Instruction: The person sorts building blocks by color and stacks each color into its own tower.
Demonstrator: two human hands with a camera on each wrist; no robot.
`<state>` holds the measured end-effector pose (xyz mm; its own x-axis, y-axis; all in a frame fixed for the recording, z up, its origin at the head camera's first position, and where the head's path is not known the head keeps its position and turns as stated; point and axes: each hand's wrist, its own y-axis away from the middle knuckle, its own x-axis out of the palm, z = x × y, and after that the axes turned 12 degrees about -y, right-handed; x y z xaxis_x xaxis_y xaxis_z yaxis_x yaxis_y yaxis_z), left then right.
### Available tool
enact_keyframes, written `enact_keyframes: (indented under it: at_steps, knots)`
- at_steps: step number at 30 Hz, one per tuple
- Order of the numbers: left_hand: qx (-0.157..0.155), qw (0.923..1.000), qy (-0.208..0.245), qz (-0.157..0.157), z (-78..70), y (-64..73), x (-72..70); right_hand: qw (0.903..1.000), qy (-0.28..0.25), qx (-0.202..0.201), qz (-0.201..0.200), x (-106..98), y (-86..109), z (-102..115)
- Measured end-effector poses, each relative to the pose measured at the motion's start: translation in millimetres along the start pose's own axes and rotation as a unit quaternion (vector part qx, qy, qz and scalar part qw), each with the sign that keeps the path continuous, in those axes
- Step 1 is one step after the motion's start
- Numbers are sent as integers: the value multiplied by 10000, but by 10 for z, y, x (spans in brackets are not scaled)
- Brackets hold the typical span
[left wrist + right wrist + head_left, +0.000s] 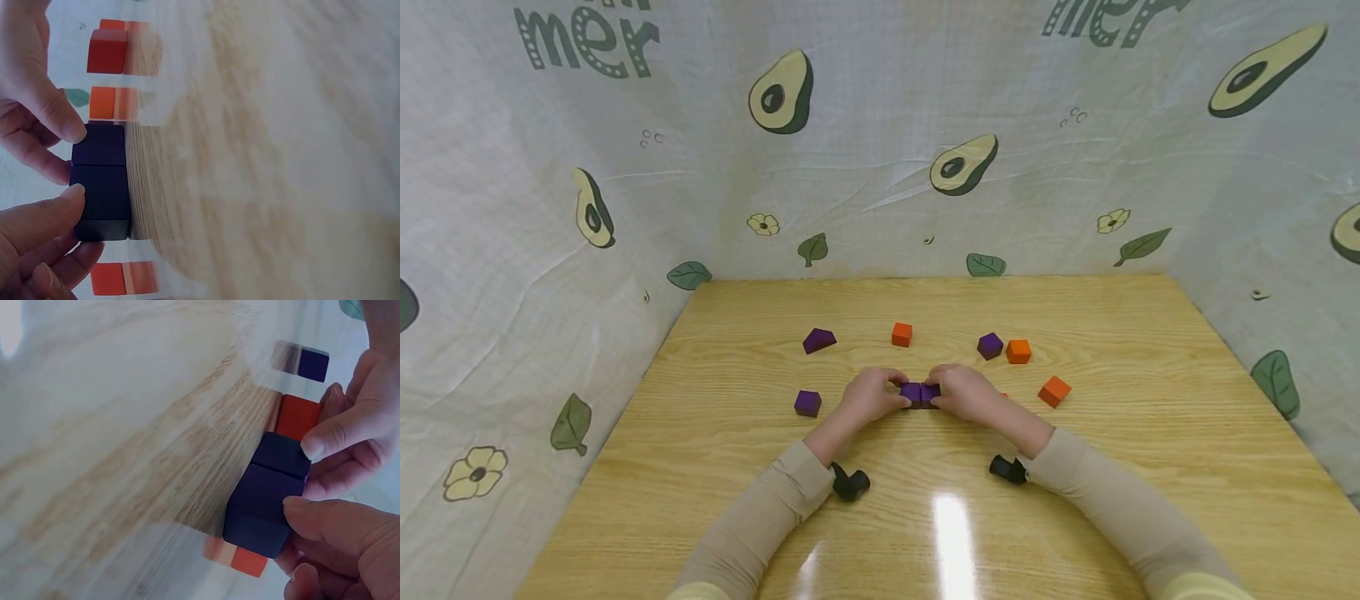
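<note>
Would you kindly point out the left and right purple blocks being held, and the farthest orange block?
Left held purple block (105, 192): left wrist view, on the face toward the camera.
Right held purple block (262, 491): right wrist view, on the face toward the camera.
Farthest orange block (902, 338): head view, on its front face.

Curtained-off tabletop workspace: avocado-print cloth (865, 108) behind wooden table (737, 333).

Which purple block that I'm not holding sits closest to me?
The loose purple block left of your left hand. The other two loose ones visible, a wedge-like piece and a purple one beside an orange block, lie farther back.
</note>
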<state>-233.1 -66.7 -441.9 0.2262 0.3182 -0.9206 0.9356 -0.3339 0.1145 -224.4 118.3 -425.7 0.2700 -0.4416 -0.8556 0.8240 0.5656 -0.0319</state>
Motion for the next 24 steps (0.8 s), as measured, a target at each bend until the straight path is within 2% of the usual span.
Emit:
enact_keyframes:
  at_steps: [8, 24]
  knots:
    - [5, 10000, -18, -30, 3, -5, 10, 9999, -9, -96, -79, 27, -5, -23]
    - [-33, 10000, -12, -22, -9, 8, -1, 9994, -335, -35, 51, -8, -11, -42]
